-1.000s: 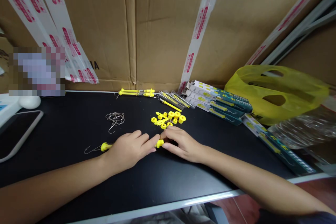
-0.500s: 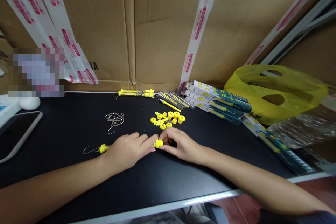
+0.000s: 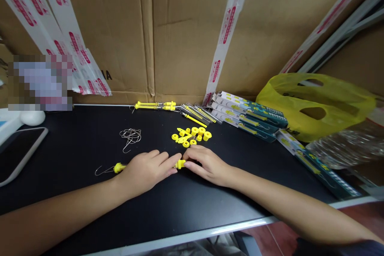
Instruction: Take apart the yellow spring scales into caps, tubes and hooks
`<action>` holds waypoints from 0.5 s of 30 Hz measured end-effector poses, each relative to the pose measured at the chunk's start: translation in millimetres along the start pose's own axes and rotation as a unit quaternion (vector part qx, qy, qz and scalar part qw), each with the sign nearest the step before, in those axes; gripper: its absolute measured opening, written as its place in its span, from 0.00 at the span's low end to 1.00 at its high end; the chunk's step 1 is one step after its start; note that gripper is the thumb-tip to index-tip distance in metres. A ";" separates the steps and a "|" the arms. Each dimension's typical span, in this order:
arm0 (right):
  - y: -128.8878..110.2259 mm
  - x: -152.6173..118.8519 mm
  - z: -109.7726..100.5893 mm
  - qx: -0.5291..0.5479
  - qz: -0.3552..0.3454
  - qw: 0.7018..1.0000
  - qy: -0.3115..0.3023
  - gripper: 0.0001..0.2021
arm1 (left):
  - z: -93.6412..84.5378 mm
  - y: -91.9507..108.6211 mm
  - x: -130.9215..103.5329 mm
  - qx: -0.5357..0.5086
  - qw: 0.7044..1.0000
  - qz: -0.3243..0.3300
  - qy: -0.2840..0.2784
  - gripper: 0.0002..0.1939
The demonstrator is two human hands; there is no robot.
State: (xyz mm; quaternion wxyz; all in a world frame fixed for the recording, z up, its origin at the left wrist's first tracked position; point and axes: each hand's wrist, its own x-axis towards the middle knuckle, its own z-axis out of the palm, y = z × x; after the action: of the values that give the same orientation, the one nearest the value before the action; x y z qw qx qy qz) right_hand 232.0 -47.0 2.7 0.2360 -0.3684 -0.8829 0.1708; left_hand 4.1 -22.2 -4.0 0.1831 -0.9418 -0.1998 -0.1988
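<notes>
Bare left hand (image 3: pixel 148 170), bare left forearm (image 3: pixel 69 204) widening from wrist to view edge; bare right hand (image 3: pixel 210 166), right forearm (image 3: pixel 279 198) bare too, dark navy sleeve (image 3: pixel 368 249) near lower right corner; grey creased fabric (image 3: pixel 198 249) at bottom, can't tell if worn

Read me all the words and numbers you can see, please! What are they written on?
"IA": black letters on the large brown cardboard sheet; any letters before them are unclear.
Red print on the whitish plastic tape strips: too blurred to read.
Print on the long green-and-white cardboard boxes: too small to read.
Dark print on the thin yellow plastic bag: too blurred to read.
</notes>
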 end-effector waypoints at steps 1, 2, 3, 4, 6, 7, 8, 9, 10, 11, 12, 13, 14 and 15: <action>0.3 0.0 0.3 0.002 -0.004 1.000 -0.001 0.10 | 0.1 -0.1 0.1 0.001 1.000 0.001 0.001 0.15; 0.6 0.0 0.7 0.005 -0.006 1.000 0.000 0.10 | 0.3 -0.3 0.1 0.002 1.000 0.003 0.001 0.15; 0.9 0.0 1.1 0.007 -0.006 1.000 0.002 0.10 | 0.5 -0.5 0.0 0.003 1.000 0.004 0.001 0.15; 1.3 0.0 1.6 0.007 -0.004 1.000 0.006 0.09 | 0.7 -0.8 -0.1 0.003 1.000 0.005 0.003 0.15; 2.3 0.0 2.7 0.008 -0.002 1.000 0.018 0.07 | 1.0 -1.7 -0.3 0.001 1.000 0.003 0.004 0.15; 2.9 -0.1 3.3 0.010 -0.004 1.000 0.024 0.07 | 1.0 -2.2 -0.2 -0.001 1.000 0.002 0.002 0.15; 3.5 -0.2 3.9 0.012 -0.009 0.999 0.030 0.06 | 0.8 -2.6 0.0 -0.002 1.000 0.001 -0.001 0.15; 3.9 -0.4 4.3 0.013 -0.014 0.999 0.035 0.06 | 0.6 -3.0 0.3 -0.003 1.000 0.002 -0.003 0.15; 4.2 -0.6 4.5 0.014 -0.018 0.999 0.039 0.05 | 0.2 -3.2 0.6 -0.003 1.000 0.003 -0.004 0.15; 4.1 -0.9 4.4 0.013 -0.019 0.999 0.041 0.06 | -0.1 -3.3 1.0 0.000 1.000 0.006 -0.004 0.15; 3.8 -1.1 4.1 0.013 -0.018 0.999 0.040 0.07 | -0.4 -3.4 1.3 0.003 1.000 0.008 -0.002 0.15; 3.2 -1.3 3.5 0.013 -0.014 0.999 0.038 0.08 | -0.7 -3.3 1.5 0.005 1.000 0.010 -0.001 0.15; 2.5 -1.4 2.7 0.014 -0.009 0.999 0.034 0.10 | -0.8 -3.2 1.6 0.007 1.000 0.010 0.000 0.15; 1.7 -1.4 1.9 0.014 -0.003 0.999 0.029 0.11 | -0.7 -3.0 1.6 0.007 1.000 0.011 0.000 0.15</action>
State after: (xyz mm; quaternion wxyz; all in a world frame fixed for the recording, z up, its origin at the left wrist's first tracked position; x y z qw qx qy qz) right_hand 232.8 -47.1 -0.1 0.2674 -0.3669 -0.8744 0.1710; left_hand 3.9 -19.5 -1.9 0.1920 -0.9426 -0.1912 -0.1952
